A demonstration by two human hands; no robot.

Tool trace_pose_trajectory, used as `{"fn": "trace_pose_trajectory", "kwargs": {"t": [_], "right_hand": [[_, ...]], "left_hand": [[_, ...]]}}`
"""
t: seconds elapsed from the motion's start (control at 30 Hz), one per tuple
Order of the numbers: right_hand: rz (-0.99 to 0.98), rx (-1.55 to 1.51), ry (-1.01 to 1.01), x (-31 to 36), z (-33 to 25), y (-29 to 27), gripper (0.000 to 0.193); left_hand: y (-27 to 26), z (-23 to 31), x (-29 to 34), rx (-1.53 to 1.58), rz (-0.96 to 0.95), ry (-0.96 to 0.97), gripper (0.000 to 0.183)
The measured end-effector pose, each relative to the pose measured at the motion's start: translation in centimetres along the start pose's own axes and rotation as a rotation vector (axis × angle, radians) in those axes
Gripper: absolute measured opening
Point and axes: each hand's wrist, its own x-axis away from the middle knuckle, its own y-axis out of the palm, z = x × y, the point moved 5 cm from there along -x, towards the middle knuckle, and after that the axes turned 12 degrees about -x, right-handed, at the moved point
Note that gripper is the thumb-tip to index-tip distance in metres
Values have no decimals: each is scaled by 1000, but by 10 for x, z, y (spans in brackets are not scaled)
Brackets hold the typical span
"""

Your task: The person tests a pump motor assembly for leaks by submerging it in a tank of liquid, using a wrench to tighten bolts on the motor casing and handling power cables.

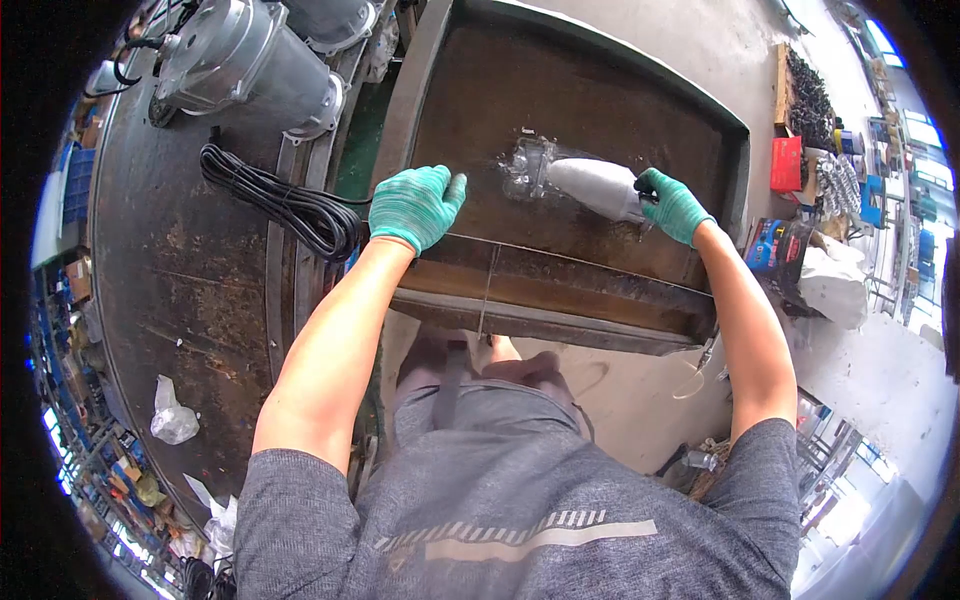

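Note:
A grey metal body (594, 187), rounded and tapering, lies in a shallow, dark metal tank (575, 262) that holds water. Splashes and bubbles surround a clear-looking patch at its left end. My right hand (677, 207), in a green knit glove, is closed on a small black part at the body's right end; the fingers partly hide that part. Over the tank's left rim is my left hand (414, 207), also gloved, with its fingers curled. A black cable (290, 205) runs from a coil on the bench into this hand, and the grip itself is partly hidden.
On the left stands a worn steel bench (190, 290) with large metal housings (250, 70) at its far end and a crumpled plastic bag (174, 412) nearer. Beyond the tank's right side are a red box (786, 164) and a white sack (834, 282).

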Motion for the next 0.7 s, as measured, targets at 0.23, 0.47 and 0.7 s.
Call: {"fn": "trace_pose_trajectory", "kwargs": {"t": [0.23, 0.47, 0.7], "right_hand": [[32, 47, -34, 3, 29, 5, 23], [39, -152, 154, 24, 34, -30, 25], [87, -366, 350, 52, 35, -57, 24]], "left_hand": [[4, -1, 0, -29, -13, -46, 39], [-4, -19, 3, 195, 155, -285, 23], [5, -38, 6, 291, 311, -403, 30]]}}
